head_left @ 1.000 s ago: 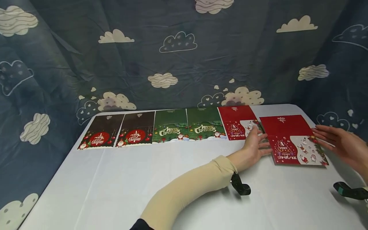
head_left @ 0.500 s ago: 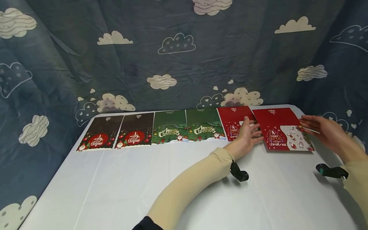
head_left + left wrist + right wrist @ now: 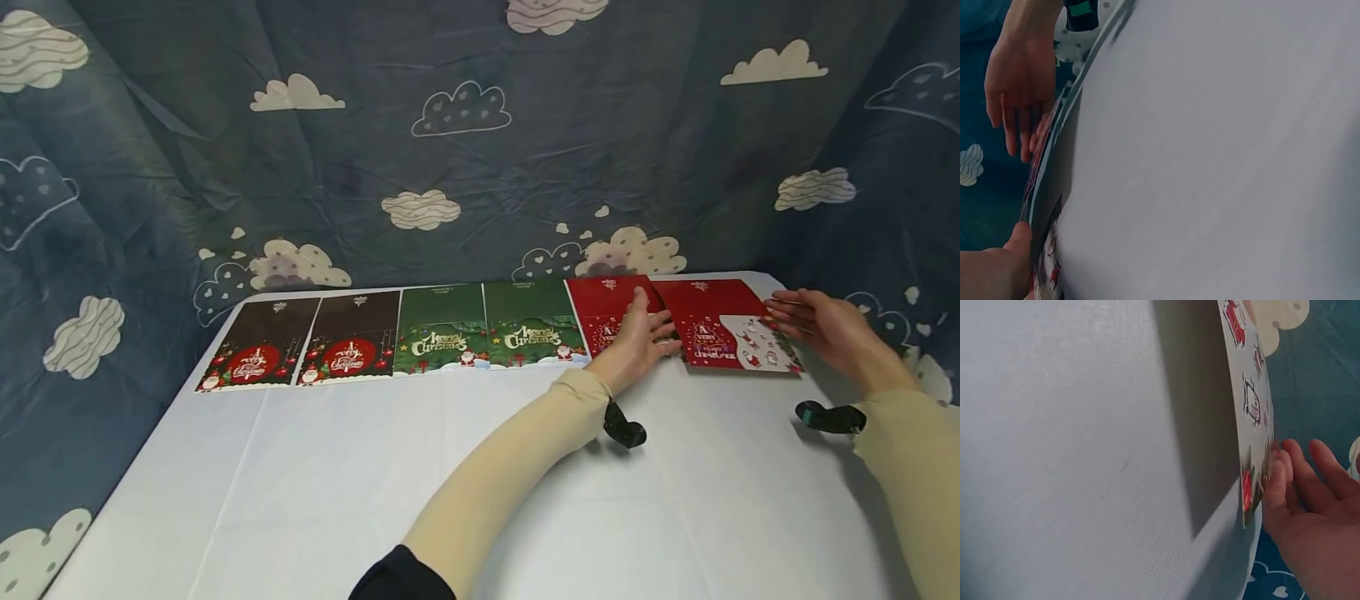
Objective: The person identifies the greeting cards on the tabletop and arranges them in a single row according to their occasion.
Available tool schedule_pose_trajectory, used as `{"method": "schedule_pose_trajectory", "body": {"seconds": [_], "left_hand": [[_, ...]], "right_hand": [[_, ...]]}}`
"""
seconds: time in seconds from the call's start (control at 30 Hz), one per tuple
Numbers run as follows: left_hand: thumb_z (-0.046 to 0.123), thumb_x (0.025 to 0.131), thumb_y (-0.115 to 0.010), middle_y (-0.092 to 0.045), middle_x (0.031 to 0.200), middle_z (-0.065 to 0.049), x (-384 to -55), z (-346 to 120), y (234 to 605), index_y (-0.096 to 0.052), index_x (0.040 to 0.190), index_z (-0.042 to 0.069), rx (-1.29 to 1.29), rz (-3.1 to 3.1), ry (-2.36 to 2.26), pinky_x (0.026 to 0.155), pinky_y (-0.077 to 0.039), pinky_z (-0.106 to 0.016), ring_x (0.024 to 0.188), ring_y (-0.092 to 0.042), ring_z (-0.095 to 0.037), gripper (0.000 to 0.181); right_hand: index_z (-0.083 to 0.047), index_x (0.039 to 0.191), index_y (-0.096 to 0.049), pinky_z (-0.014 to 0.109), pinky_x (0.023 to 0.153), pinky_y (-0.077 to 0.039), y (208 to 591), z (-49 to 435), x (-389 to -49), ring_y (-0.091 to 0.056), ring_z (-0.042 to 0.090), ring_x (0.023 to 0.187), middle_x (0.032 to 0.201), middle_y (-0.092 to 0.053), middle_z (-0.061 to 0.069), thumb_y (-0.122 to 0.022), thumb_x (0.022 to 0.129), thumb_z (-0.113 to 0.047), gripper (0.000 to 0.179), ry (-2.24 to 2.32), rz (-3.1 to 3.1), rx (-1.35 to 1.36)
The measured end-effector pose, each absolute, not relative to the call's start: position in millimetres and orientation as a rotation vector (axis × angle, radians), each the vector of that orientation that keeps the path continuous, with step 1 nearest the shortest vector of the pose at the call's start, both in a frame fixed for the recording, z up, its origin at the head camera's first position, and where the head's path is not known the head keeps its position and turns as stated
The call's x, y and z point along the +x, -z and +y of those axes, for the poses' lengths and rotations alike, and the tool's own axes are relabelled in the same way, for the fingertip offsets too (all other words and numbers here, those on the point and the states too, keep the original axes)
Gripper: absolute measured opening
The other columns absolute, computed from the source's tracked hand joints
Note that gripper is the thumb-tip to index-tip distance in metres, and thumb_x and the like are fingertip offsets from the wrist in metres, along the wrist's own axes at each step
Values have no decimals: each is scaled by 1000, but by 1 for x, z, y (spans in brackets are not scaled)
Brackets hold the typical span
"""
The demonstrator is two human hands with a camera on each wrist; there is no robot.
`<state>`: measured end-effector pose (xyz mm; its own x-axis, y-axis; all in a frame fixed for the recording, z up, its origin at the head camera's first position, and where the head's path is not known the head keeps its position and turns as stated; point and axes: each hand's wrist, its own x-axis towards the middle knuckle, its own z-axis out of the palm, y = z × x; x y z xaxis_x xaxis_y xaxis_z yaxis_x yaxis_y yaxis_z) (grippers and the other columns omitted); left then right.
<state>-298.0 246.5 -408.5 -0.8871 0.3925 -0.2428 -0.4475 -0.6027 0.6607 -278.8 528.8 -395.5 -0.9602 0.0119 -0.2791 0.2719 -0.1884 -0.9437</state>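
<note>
A red Christmas card (image 3: 720,321), printed with a white panel of small figures, is held raised over the far right of the table between my two hands. Along its left edge, the spread, straight fingers of my left hand (image 3: 636,346) touch it, thumb pointing up. My right hand (image 3: 840,337) holds the opposite edge; in the right wrist view thumb and finger pinch the card (image 3: 1249,394) near its corner, and a shadow lies below. A matching red card (image 3: 600,304) lies flat, partly hidden behind my left hand.
Left of the flat red card, two green cards (image 3: 525,325) and two dark brown cards (image 3: 255,346) continue a row along the back of the white table (image 3: 337,483). A dark cloud-patterned cloth (image 3: 465,183) hangs behind. Each wrist carries a black camera (image 3: 624,425).
Both hands have carried the red card away from me and to the left, close beside the flat red card. The other cards have stayed where they were.
</note>
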Motion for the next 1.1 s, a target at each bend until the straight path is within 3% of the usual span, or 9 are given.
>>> {"method": "schedule_pose_trajectory", "body": {"seconds": [0.2,0.4,0.77,1.1], "left_hand": [[49,103,-43,-45,140,-30,-303,246,413,-15,154,6,-113,1082,-2448,107,-33,-60,131,-41,-46,72],[51,103,-40,-45,141,-29,-307,245,412,-27,151,7,-55,1082,-2420,109,-32,-56,134,-40,-45,65],[49,104,-40,-41,145,-28,-307,253,411,-28,152,11,-33,929,-2373,114,-23,-56,141,-27,-45,62],[49,105,-37,-34,152,-24,-308,249,414,-28,152,7,-35,898,-2348,114,-17,-60,145,-18,-40,63]], "right_hand": [[-22,101,-68,23,85,-54,398,528,-283,-67,6,94,96,-72,-9,-59,95,-47,28,2281,1845,422],[-21,115,-61,23,88,-53,395,532,-290,-67,7,98,98,-72,-9,-63,91,-49,37,2296,1813,460],[-20,126,-53,25,90,-52,398,539,-290,-68,9,97,98,-73,-7,-61,93,-48,44,2332,1757,494],[-20,117,-58,28,92,-51,399,537,-295,-69,11,95,97,-73,-6,-58,94,-50,37,2323,1752,470]]}}
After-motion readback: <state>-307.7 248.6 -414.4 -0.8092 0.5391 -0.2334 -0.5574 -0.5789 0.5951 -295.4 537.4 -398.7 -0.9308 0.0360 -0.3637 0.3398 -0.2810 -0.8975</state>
